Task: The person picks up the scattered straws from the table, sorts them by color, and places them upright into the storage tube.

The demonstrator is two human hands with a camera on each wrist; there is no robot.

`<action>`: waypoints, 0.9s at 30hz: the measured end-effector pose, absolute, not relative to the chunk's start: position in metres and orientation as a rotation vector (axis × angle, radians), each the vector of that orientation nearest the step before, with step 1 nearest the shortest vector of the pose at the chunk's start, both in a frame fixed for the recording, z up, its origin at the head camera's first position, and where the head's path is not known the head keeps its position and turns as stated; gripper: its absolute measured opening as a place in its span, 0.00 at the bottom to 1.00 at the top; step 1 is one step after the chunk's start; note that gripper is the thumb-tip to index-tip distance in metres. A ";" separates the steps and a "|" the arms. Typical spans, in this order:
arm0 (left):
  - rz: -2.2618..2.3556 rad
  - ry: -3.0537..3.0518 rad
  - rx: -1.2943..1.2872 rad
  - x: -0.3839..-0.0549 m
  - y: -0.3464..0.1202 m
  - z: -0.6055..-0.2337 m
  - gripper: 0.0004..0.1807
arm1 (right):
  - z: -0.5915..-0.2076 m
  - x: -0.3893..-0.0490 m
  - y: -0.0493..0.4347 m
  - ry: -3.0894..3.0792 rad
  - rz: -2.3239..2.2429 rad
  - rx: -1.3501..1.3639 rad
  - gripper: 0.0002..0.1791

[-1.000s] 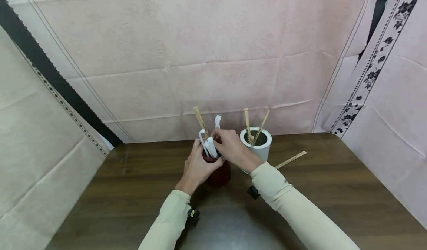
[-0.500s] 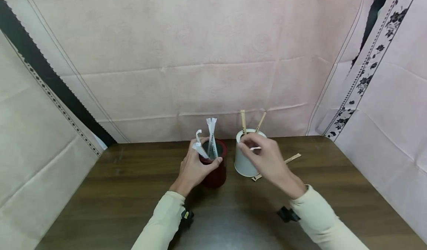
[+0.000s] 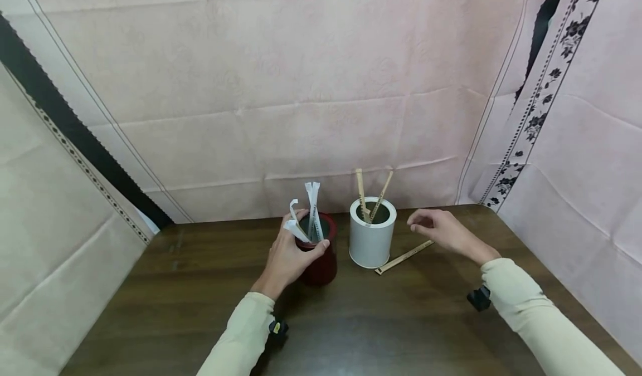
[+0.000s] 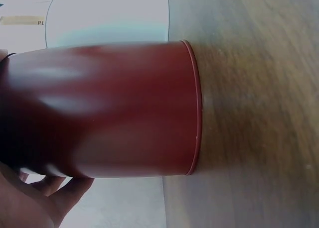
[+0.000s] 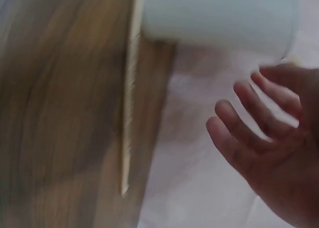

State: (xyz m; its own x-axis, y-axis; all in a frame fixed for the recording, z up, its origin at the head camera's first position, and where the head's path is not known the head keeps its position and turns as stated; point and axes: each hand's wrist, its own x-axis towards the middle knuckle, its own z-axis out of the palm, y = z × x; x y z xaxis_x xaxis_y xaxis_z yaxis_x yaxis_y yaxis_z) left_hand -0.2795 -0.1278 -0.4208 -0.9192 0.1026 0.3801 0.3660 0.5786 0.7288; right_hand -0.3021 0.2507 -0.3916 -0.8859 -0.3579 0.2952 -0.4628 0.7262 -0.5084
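Observation:
My left hand point(image 3: 288, 259) grips a dark red canister point(image 3: 321, 267) near its rim, fingers round the far left side and thumb in front. Several slim white paper stick packets point(image 3: 314, 198) stand in it, one bent at the top. In the left wrist view the canister's smooth side point(image 4: 129, 108) fills much of the picture, upright on the table. To the right, my right hand point(image 3: 443, 231) hovers beyond the end of a tan stick packet point(image 3: 403, 257) lying on the table. Its fingers point(image 5: 239, 123) are loosely bent and spread, with nothing between them.
A white-grey canister point(image 3: 370, 245) stands between the hands, with tan stick packets point(image 3: 361, 189) leaning out of it. Behind the wooden table point(image 3: 381, 320) hangs a pale patterned cloth point(image 3: 326, 86), with more cloth along both sides.
My right hand has left the red canister and moved right, past the white-grey one. The tan packet seen above the red canister no longer shows there. My left hand keeps its grip.

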 end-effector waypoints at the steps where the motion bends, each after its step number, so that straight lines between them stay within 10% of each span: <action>1: -1.268 -2.517 -0.379 -0.279 -0.128 -0.422 0.47 | -0.396 -0.307 0.255 -2.779 0.862 0.705 0.05; 27: -1.309 -2.488 -0.385 -0.280 -0.127 -0.424 0.46 | -0.437 -0.339 0.287 -3.036 0.725 1.277 0.09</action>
